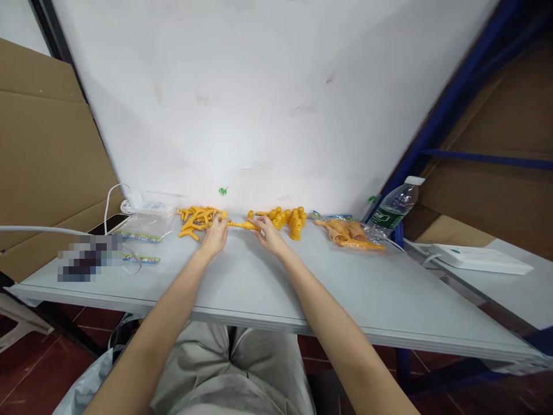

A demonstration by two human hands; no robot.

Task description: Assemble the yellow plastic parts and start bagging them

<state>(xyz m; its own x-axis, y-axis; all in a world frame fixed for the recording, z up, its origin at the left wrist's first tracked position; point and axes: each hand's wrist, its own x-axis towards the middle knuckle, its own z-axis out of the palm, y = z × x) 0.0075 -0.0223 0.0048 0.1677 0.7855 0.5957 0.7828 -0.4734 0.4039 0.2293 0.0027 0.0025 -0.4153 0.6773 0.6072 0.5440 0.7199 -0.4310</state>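
Note:
Between my two hands a thin ribbed orange-yellow plastic piece point(238, 225) stretches level, just above the grey table. My left hand point(216, 235) is closed on its left end. The wider right end lies in the closed fingers of my right hand point(268, 233). Beside my left hand is a heap of Y-shaped orange plastic pieces point(194, 216), with small metallic bits among them. Several upright knobbly orange pieces point(296, 223) stand to the right of my right hand. The fingertips partly hide both ends of the held piece.
A clear bag of orange parts point(349, 233) lies on the table point(259, 288) at right, near a tilted water bottle point(395, 207). Clear packaging point(144, 225) and a white cable point(108, 199) are at left. A white power strip point(479, 259) sits far right. A white panel point(268, 104) rises behind.

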